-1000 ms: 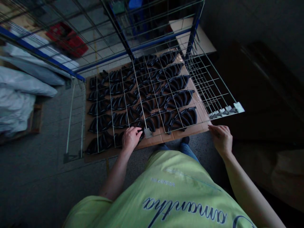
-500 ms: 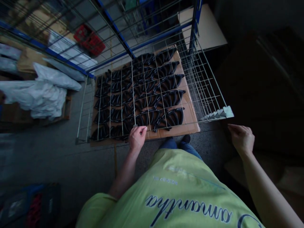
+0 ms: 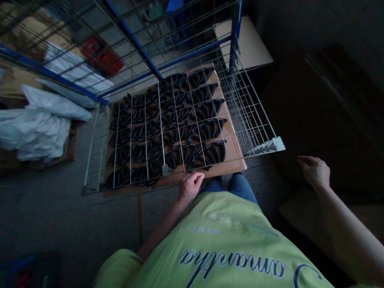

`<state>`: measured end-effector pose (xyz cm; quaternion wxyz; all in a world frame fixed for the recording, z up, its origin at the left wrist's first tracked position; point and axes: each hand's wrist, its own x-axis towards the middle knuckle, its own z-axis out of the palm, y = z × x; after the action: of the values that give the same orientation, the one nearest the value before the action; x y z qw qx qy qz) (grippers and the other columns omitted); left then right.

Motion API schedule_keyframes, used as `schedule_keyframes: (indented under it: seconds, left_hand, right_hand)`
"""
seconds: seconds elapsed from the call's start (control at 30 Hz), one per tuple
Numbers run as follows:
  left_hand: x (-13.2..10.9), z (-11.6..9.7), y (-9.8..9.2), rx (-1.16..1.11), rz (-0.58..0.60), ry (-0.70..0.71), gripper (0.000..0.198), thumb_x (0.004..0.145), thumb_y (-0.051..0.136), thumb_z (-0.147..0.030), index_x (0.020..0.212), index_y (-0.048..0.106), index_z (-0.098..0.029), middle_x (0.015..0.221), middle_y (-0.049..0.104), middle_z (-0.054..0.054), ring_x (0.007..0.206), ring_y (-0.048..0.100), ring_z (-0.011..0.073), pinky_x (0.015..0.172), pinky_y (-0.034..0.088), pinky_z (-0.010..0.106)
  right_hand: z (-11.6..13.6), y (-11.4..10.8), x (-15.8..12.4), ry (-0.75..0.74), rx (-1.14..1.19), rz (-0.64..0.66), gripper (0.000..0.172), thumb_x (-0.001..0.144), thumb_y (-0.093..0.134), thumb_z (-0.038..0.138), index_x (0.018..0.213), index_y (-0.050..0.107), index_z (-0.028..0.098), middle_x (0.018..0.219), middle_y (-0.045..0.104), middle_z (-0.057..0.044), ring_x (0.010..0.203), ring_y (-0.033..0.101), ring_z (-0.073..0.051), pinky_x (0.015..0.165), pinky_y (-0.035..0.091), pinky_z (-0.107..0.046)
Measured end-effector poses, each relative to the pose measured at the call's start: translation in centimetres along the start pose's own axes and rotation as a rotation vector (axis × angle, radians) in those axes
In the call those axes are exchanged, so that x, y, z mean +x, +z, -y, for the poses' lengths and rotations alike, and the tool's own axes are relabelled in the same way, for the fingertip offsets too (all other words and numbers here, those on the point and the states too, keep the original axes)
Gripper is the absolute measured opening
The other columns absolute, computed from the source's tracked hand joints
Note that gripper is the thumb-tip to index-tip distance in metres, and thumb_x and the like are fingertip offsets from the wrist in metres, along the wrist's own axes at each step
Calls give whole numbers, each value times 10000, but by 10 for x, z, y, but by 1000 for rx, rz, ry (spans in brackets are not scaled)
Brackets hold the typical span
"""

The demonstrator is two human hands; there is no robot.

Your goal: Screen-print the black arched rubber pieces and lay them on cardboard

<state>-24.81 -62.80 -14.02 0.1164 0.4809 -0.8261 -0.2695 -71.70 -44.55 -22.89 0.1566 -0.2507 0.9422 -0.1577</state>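
Observation:
Rows of curved black plastic-looking parts (image 3: pixel 177 130) lie on a sheet of brown cardboard (image 3: pixel 235 140) inside a wire-mesh cage trolley (image 3: pixel 234 44). My left hand (image 3: pixel 191 187) is closed in a pinch at the front edge of the cardboard, beside a small pale tab (image 3: pixel 166 170) on the mesh. Whatever is between its fingers, if anything, is hidden. Off to the right, my right hand (image 3: pixel 316 171) is held in the air with thumb and fingers pressed together. It stays apart from the mesh; its fingertips are too dark to make out anything in them.
A folded-out mesh panel with a pale corner piece (image 3: pixel 278 144) juts toward my right side. White sacks (image 3: pixel 45 132) lie on a pallet at left. Behind the trolley are a red crate (image 3: pixel 102 55) and, to the right, a large cardboard box (image 3: pixel 247 44).
My left hand has moved right along the cardboard's front edge, uncovering the pale tab. The right hand has shifted slightly right, away from the mesh panel. The camera view has shifted a little.

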Motion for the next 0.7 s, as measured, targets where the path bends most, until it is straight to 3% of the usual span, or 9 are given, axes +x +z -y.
schedule_keyframes:
  seconds: [0.2, 0.33, 0.43, 0.53, 0.7]
  left_hand:
    - [16, -19, 20, -23, -39, -39, 207, 917, 603, -336, 900, 765, -210, 726, 744, 7, 630, 659, 119, 631, 484, 202]
    - [45, -56, 42, -9, -75, -55, 245, 907, 597, -394, 893, 771, -221, 680, 732, -1, 606, 669, 128, 592, 491, 201]
    - [63, -88, 58, -17, -70, -15, 253, 911, 590, -405, 896, 767, -225, 763, 764, 7, 641, 692, 133, 627, 523, 206]
    - [70, -108, 71, -11, -64, 6, 249, 916, 588, -408, 897, 763, -231, 834, 781, 10, 691, 716, 140, 671, 548, 214]
    - [63, -120, 83, 36, -92, -46, 221, 912, 601, -389, 901, 759, -236, 811, 777, 5, 687, 718, 142, 668, 555, 217]
  right_hand:
    - [-36, -37, 89, 99, -193, 82, 434, 935, 537, 341, 1301, 651, 138, 1268, 617, -187, 1024, 526, -257, 797, 380, -340]
    - [-60, -56, 159, 121, -281, 0, 498, 942, 492, 339, 1399, 538, 145, 1421, 496, -201, 1211, 434, -319, 874, 394, -391]
    - [-79, -65, 200, 102, -331, -88, 531, 920, 503, 316, 1415, 496, 125, 1402, 494, -216, 1249, 441, -358, 930, 424, -446]
    - [-95, -68, 226, 86, -346, -66, 534, 897, 491, 300, 1390, 507, 93, 1346, 523, -255, 1250, 466, -393, 934, 446, -493]
    - [-117, -58, 242, 117, -351, 65, 530, 898, 401, 298, 1334, 558, 42, 1291, 529, -322, 1226, 494, -426, 904, 435, -525]
